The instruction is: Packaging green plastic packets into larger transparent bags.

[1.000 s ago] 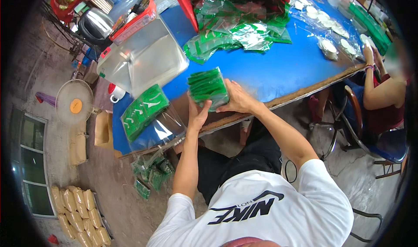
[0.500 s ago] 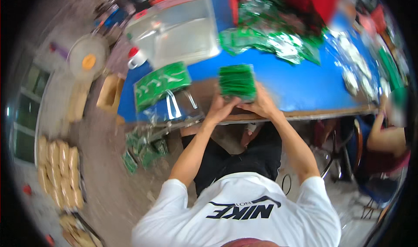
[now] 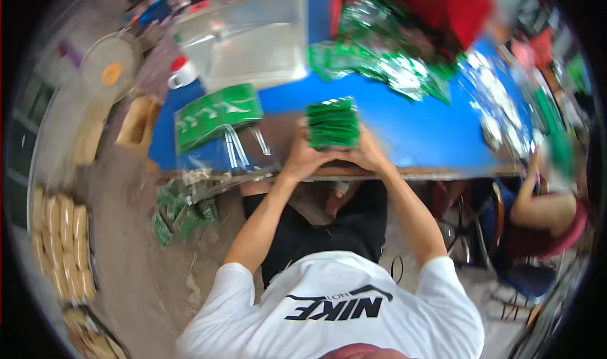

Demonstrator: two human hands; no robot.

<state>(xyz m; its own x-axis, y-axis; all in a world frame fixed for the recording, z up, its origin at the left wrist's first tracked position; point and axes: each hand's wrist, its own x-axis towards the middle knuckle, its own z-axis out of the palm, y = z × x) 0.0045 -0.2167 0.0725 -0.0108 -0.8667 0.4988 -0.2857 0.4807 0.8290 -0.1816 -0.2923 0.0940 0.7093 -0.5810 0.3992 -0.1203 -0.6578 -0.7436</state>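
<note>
Between my two hands is a stack of green packets [image 3: 333, 123], held near the front edge of the blue table [image 3: 436, 131]. My left hand [image 3: 302, 155] closes round its left and lower side. My right hand [image 3: 368, 150] grips the right side, and the fingertips of both come close together below it. To the left lies a flat green printed plastic bag [image 3: 218, 115], its clear end [image 3: 237, 149] reaching to the table edge. Beyond the stack, green and silver packets [image 3: 398, 68] spill from a red bin [image 3: 442, 8].
A clear plastic tray [image 3: 253, 49] and a white mug with a red top [image 3: 182, 73] stand at the back left. Silvery wrapped packs [image 3: 499, 99] lie at the right, where another person [image 3: 544, 216] sits. Green packets [image 3: 183, 210] are on the floor at left.
The whole view has shifted, so table and things appear farther left. My hands still hold the stack, which looks slightly lower and more upright against the table.
</note>
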